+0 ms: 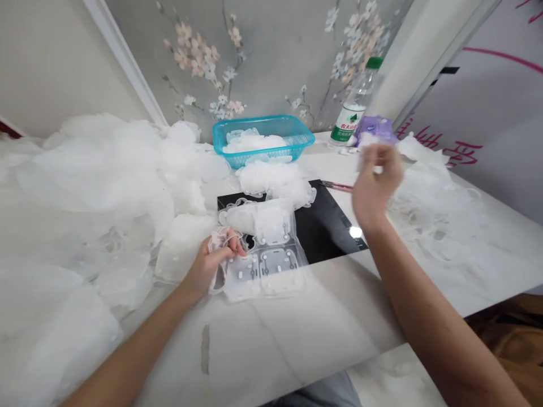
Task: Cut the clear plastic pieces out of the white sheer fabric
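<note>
My left hand (212, 257) is closed around a bunch of thin, clear plastic loops (221, 237), its finger and thumb pinched together. Beneath and beside it lies a clear molded plastic sheet (280, 282) with square sections, small holes and slots. Raised at the right, in front of the purple packet, my right hand (376, 181) is smeared by motion. Its fingers look curled together, with a pale, blurred piece at the fingertips whose kind I cannot make out. White translucent pieces (274, 181) are heaped just beyond the sheet, partly over a black board (324, 226).
A blue basket (303, 138) with similar pieces stands at the back. Large piles of translucent sheets cover the left (85, 169) and right (441, 215) of the table. A water bottle (350, 116), a purple packet (377, 130) and a reddish-handled tool (337, 186) are at the right.
</note>
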Action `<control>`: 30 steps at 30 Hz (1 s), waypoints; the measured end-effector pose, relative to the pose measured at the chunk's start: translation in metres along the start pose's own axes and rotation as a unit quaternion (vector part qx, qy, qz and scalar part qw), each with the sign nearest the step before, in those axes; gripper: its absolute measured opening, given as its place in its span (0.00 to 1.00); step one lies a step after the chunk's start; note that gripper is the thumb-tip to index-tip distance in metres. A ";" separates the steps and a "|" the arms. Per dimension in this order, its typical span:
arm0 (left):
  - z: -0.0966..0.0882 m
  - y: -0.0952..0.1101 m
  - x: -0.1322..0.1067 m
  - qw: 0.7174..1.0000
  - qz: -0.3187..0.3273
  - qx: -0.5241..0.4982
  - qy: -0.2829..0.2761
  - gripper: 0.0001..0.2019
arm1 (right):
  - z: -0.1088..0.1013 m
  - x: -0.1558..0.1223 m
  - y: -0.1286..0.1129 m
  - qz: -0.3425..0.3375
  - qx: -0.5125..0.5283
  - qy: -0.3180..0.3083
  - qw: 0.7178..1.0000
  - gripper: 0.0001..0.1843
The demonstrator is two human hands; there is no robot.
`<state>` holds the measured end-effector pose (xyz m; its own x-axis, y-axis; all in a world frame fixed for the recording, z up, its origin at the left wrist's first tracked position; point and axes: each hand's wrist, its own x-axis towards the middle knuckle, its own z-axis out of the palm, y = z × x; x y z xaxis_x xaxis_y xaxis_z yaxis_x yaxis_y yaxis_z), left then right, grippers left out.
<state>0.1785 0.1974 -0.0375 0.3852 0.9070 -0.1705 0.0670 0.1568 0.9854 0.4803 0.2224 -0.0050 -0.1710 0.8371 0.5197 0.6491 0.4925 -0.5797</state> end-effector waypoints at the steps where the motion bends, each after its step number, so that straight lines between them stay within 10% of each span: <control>1: 0.000 0.001 0.001 1.000 -0.006 -0.022 0.000 0.04 | 0.006 -0.001 -0.004 -0.002 0.000 -0.005 1.000 0.21; 12: 0.002 0.007 0.002 0.986 -0.031 -0.162 0.001 0.03 | 0.059 -0.011 -0.050 0.010 0.042 -0.163 0.986 0.09; 22: 0.012 0.009 -0.002 0.986 -0.077 0.140 0.043 0.15 | 0.070 -0.012 -0.066 0.150 0.210 -0.078 0.963 0.13; 27: 0.013 0.008 -0.005 0.991 -0.070 0.101 0.043 0.19 | 0.076 -0.016 -0.062 -0.031 0.009 0.017 0.999 0.10; 30: 0.012 0.004 -0.007 0.995 -0.063 0.063 0.049 0.23 | 0.071 -0.016 -0.067 -0.155 -0.003 -0.070 0.985 0.13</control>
<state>0.1872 0.1871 -0.0319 0.2757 0.9181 -0.2848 0.2267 0.2258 0.9474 0.3873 0.1933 -0.0189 -0.4622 0.6710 0.5797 0.5540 0.7290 -0.4020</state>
